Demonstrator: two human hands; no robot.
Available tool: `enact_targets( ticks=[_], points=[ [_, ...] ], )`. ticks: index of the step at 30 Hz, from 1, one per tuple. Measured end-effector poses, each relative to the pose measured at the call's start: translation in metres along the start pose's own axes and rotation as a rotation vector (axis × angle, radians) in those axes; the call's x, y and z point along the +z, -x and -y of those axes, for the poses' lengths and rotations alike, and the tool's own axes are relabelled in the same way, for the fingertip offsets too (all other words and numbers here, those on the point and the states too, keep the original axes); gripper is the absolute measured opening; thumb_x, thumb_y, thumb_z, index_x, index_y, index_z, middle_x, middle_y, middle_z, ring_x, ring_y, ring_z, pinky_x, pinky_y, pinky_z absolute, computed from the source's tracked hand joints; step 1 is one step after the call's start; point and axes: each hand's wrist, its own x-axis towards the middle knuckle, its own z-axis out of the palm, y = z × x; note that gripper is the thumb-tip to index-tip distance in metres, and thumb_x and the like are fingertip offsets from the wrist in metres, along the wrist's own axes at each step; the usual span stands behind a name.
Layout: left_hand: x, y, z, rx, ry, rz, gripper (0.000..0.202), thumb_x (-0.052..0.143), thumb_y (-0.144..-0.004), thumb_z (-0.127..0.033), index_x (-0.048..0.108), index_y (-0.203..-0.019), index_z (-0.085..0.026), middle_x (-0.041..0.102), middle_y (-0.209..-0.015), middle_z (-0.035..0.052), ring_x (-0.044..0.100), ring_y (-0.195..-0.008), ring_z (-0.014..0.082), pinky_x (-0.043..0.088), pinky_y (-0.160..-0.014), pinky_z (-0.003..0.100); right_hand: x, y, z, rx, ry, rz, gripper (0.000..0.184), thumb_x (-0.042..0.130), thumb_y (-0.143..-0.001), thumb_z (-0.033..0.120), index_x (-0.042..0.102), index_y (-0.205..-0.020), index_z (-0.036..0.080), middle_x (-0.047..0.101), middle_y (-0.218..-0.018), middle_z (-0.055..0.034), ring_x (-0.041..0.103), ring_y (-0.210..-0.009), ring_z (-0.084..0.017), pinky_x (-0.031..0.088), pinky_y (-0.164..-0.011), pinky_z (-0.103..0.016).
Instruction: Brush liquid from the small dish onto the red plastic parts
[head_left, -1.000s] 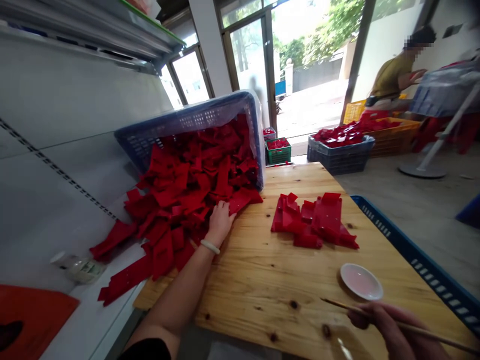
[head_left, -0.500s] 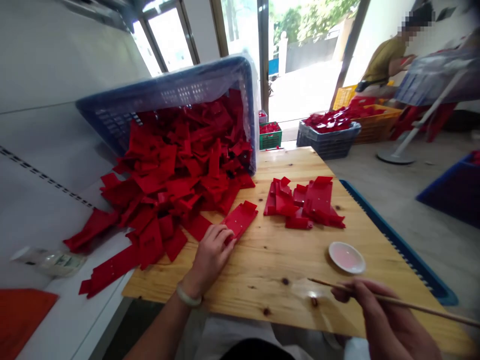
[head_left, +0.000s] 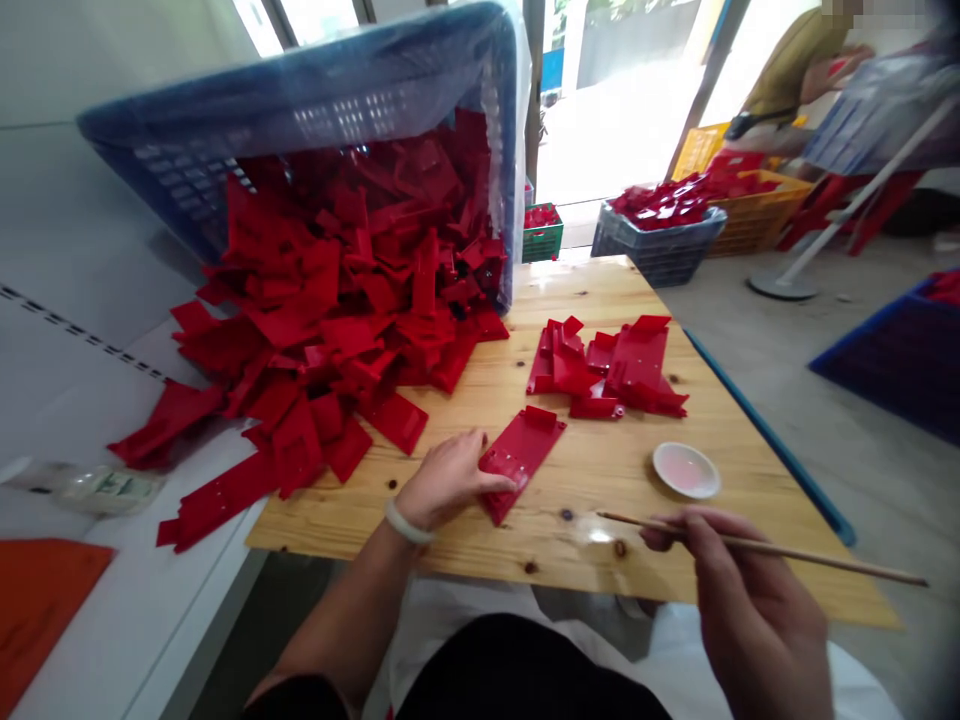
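Observation:
My left hand is closed on the left edge of a flat red plastic part, its thumb lying over the near end. This part rests on the wooden table and has a raised flap at its far end. In my right hand is a thin wooden brush, held like a pen, its fine tip pointing left above the table. Beyond that hand sits a small white dish with pale pink liquid. A cluster of red parts lies farther back on the table.
At the left, a tipped blue crate lined with plastic spills a heap of red parts onto the table. A clear bottle lies on the white ledge. Crates of red parts stand on the floor beyond, near a person.
My left hand has brought the red part right and nearer, away from the heap. The brush remains in my right hand. The camera view has tilted downward.

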Motion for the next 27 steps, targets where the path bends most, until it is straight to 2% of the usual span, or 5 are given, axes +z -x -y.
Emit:
enact_targets(
  ticks=[4,11,16,22,27],
  points=[
    [0.001,-0.016,-0.008,0.017,0.214,0.181,0.052,0.100,-0.061,-0.051,0.068,-0.091,-0.022,0.072,-0.083,0.0025,0.072,-0.085,0.0295,0.057,-0.082,0.039,-0.008,0.002,-0.003,0.039,0.003,-0.039,0.034,0.080,-0.098,0.056,0.077,-0.103,0.023,0.084,-0.087,-0.0040,0.083,-0.081,-0.021,0.067,-0.082,-0.029],
    [0.018,-0.001,-0.009,0.035,0.587,0.229,0.058,0.072,-0.092,-0.052,0.063,-0.138,-0.018,0.078,-0.129,0.0152,0.077,-0.108,0.0269,0.062,-0.091,0.037,-0.020,-0.008,-0.012,0.082,0.009,-0.144,0.038,0.082,-0.096,0.058,0.078,-0.106,0.022,0.084,-0.094,-0.0049,0.082,-0.086,-0.024,0.064,-0.088,-0.037],
    [0.009,0.004,0.002,0.015,0.350,0.057,0.078,0.081,-0.087,-0.044,0.058,-0.156,-0.018,0.081,-0.116,0.0121,0.077,-0.106,0.0311,0.061,-0.094,0.042,-0.025,-0.023,-0.014,0.076,-0.048,-0.206,0.039,0.084,-0.095,0.059,0.077,-0.106,0.022,0.082,-0.092,-0.0033,0.080,-0.085,-0.022,0.062,-0.090,-0.038],
    [-0.007,-0.006,-0.002,0.084,0.145,0.059,0.053,0.084,-0.084,-0.051,0.079,-0.129,-0.022,0.078,-0.129,0.0134,0.073,-0.118,0.0344,0.055,-0.107,0.043,-0.030,-0.037,-0.021,0.025,0.158,-0.224,0.042,0.078,-0.096,0.064,0.075,-0.104,0.023,0.083,-0.089,-0.0052,0.082,-0.082,-0.026,0.063,-0.085,-0.040],
    [0.000,-0.009,-0.012,0.100,-0.118,0.067,0.074,0.094,-0.069,-0.055,0.072,-0.131,-0.021,0.073,-0.129,0.0158,0.073,-0.116,0.0393,0.057,-0.103,0.045,-0.041,-0.060,-0.042,-0.111,0.465,-0.158,0.045,0.062,-0.102,0.067,0.073,-0.101,0.023,0.083,-0.086,-0.0082,0.083,-0.082,-0.029,0.062,-0.080,-0.041]
  ],
)
